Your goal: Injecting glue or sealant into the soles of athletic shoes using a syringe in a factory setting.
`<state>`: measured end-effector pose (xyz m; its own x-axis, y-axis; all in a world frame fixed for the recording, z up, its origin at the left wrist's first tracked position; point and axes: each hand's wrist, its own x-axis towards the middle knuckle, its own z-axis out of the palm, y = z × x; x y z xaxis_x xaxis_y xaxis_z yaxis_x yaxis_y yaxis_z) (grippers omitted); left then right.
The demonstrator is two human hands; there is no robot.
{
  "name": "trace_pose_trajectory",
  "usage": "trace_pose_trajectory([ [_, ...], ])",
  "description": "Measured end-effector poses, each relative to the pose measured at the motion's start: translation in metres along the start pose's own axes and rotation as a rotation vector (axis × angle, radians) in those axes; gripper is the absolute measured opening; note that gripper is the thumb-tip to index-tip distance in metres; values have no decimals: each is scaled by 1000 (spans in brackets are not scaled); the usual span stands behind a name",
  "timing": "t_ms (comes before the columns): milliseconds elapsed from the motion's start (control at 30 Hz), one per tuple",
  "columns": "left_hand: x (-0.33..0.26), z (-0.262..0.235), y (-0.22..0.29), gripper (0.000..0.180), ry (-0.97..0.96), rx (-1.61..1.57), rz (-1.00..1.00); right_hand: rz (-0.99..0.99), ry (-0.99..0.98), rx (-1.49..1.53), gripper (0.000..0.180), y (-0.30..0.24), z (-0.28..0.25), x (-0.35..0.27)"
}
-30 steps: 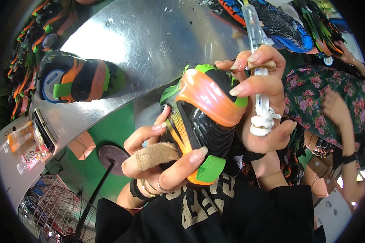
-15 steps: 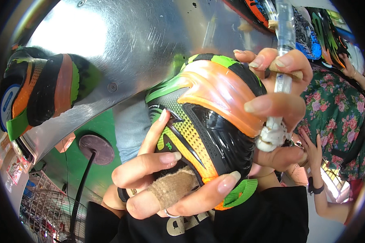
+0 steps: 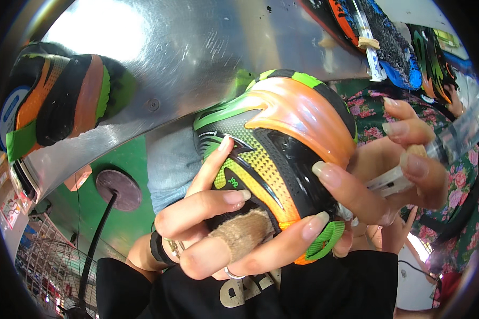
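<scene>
A sports shoe (image 3: pixel 303 117) in black, orange and green is held up in front of me. My left hand (image 3: pixel 213 228) grips it from below, with fingers spread along its side near the green heel loop; one finger has a tan wrap and another a ring. At the shoe's right side, my right hand (image 3: pixel 351 191) has its fingers curled round a clear syringe (image 3: pixel 457 138), whose barrel points up and to the right. The syringe's tip end is hidden behind my fingers. Whether it touches the shoe I cannot tell.
A similar shoe (image 3: pixel 82 101) stands on the shiny metal table (image 3: pixel 197 58) at left. Far right on the table lie another syringe (image 3: pixel 375 61) and a black-and-blue shoe (image 3: pixel 402 53). A co-worker in floral clothing (image 3: pixel 426 234) is close at right. A round-based stand (image 3: pixel 118 190) and wire fan guard (image 3: pixel 53 271) are lower left.
My right hand has tilted the syringe from upright to leaning right and lowered its fingers along the shoe. The shoe has shifted slightly right. The co-worker's arm at right has moved back.
</scene>
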<state>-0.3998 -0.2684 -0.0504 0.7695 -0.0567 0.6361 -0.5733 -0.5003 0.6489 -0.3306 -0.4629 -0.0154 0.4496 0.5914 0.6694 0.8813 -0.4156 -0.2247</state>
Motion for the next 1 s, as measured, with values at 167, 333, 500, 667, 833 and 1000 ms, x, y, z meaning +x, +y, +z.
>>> trace_pose_trajectory([
  [167,14,-28,-10,46,-264,-1,22,150,68,216,72,-1,12,0],
  [333,6,-33,-10,46,-211,-60,17,514,395,662,74,7,-8,-8],
  [500,-8,-27,-19,69,72,-89,4,727,500,960,70,38,-36,-44],
  [667,-24,-52,-43,92,-86,-186,-437,922,732,965,61,26,-28,-45],
  [833,-29,-47,-46,95,39,-260,-451,829,665,1237,67,20,-32,-40],
  [1000,-17,-50,-34,106,199,-536,-841,658,654,1164,75,7,-22,-41],
])
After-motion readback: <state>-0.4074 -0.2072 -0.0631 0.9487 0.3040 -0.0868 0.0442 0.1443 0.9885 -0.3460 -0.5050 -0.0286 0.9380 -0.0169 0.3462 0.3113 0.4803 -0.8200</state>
